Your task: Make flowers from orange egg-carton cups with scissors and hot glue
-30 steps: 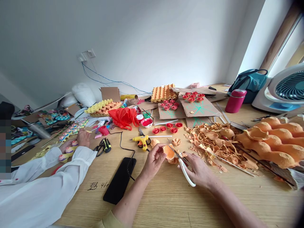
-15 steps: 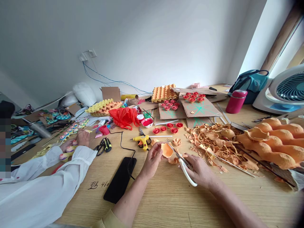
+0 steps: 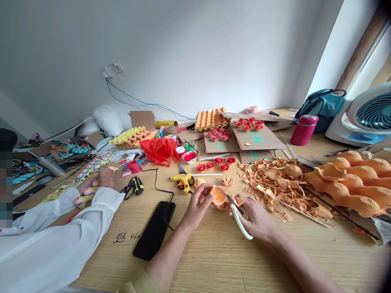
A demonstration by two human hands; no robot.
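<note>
Just above table (image 3: 214, 260), your left hand (image 3: 197, 206) is pinching orange cup (image 3: 218, 197) by edge; right hand (image 3: 255, 217) is gripping white-handled scissors (image 3: 238, 221), blades lying against cup. Turning cup gently, keeping left hand clear, should be helping smooth cutting.

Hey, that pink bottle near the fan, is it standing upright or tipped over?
Upright: the pink bottle stands on the table, its lid at the top.
</note>
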